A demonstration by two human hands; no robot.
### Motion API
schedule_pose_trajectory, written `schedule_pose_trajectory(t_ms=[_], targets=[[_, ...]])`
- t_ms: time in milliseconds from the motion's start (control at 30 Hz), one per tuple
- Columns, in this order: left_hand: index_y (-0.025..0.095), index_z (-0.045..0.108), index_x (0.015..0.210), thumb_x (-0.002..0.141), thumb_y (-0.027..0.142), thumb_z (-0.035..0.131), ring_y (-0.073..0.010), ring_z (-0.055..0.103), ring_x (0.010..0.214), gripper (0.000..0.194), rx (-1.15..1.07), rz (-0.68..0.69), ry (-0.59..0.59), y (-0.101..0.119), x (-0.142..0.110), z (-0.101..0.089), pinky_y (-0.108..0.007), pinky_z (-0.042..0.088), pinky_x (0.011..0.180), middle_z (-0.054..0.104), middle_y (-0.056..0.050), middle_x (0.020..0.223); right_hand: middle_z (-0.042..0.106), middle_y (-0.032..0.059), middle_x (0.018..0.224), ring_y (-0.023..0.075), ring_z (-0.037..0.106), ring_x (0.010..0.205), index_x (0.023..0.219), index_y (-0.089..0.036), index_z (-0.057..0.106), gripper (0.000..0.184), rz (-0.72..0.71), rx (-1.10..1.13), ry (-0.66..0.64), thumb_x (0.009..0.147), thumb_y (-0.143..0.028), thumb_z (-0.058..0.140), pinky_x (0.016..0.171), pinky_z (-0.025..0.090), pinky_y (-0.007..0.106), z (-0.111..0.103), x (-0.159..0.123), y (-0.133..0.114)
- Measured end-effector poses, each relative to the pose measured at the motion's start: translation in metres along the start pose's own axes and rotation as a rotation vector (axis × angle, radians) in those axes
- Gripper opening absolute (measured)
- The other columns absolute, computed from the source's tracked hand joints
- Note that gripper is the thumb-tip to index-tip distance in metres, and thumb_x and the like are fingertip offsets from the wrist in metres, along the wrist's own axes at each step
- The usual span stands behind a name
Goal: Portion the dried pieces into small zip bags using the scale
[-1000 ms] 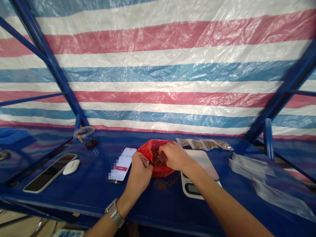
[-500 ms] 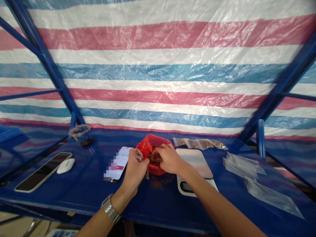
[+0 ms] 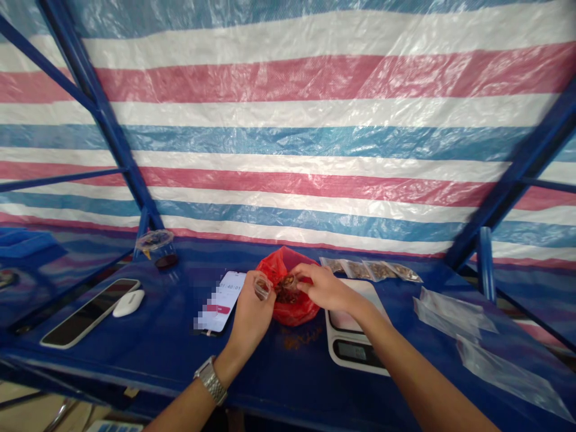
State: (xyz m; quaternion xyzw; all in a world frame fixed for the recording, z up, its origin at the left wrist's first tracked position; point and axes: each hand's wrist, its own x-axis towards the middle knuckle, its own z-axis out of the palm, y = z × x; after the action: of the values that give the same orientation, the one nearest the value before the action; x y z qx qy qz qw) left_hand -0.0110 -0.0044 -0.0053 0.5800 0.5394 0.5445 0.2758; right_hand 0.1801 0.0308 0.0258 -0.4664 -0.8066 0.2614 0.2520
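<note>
**Pinching Over the Red Bag**

Our right hand [image 3: 326,288] pinches narrowly above the brown flakes [image 3: 285,290] in the red plastic bag [image 3: 292,313], having drawn back toward its mouth. Our left hand [image 3: 249,310] holds a small clear plastic pouch [image 3: 262,287] beside it. We should work low, keeping crumbs [image 3: 297,342] off the table [image 3: 274,378].

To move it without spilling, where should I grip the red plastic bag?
Grip the red plastic bag by its far upper edge, coming from behind. That edge stands free, while the left hand, holding a small clear bag, and the right hand work at the near opening; the thin film sags around the brown pieces inside.
</note>
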Motion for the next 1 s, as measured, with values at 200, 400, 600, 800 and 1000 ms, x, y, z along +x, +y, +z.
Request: schedule_pose_trajectory(t_ms=[200,400,600,800,1000], targets=[[0.023,0.052,0.089,0.080,0.008,0.058,-0.0145,0.056,0.068,0.018,0.056,-0.003,-0.009,0.001,-0.001,0.003,-0.027,0.043,0.069,0.056,0.005,0.075,0.078,0.0052,0.113,0.0242,0.071,0.109,0.109,-0.022,0.072,0.022,0.015,-0.045,0.003,0.091,-0.015,0.061,0.100,0.047,0.040,-0.023,-0.005,-0.017],[0.024,0.054,0.091,0.080,0.007,0.060,-0.0164,0.061,0.070,0.022,0.120,-0.037,-0.052,0.005,-0.005,0.008,-0.027,0.044,0.071,0.062,0.004,0.076,0.077,0.0040,0.115,0.0257,0.066,0.112,0.108,-0.025,0.072,0.018,-0.013,-0.222,0.050,0.093,-0.018,0.066,0.104,0.036,0.046,-0.028,-0.006,-0.043],[0.024,0.054,0.102,0.085,0.014,0.061,-0.0215,0.068,0.084,0.020,0.117,-0.058,-0.103,0.003,-0.007,0.014,-0.030,0.046,0.074,0.070,-0.004,0.093,0.074,0.0068,0.102,0.0262,0.059,0.107,0.097,-0.020,0.068,0.006,-0.137,-0.463,0.099,0.092,-0.016,0.066,0.096,0.032,0.041,-0.014,-0.009,-0.066],[0.023,0.053,0.097,0.085,0.017,0.062,-0.0215,0.067,0.080,0.016,0.107,-0.050,-0.109,0.003,-0.006,0.012,-0.029,0.045,0.071,0.067,-0.002,0.086,0.072,0.0068,0.107,0.0246,0.057,0.106,0.095,-0.020,0.064,0.016,-0.315,-0.532,0.086,0.089,-0.005,0.064,0.092,0.033,0.039,-0.010,-0.011,-0.072],[0.023,0.055,0.093,0.084,0.017,0.064,-0.0193,0.066,0.076,0.015,0.031,-0.029,-0.118,0.008,-0.005,0.010,-0.027,0.045,0.068,0.067,0.000,0.083,0.070,0.0049,0.106,0.0235,0.058,0.106,0.095,-0.021,0.063,0.024,-0.357,-0.488,0.137,0.085,0.001,0.061,0.092,0.033,0.037,-0.008,-0.009,-0.067]])
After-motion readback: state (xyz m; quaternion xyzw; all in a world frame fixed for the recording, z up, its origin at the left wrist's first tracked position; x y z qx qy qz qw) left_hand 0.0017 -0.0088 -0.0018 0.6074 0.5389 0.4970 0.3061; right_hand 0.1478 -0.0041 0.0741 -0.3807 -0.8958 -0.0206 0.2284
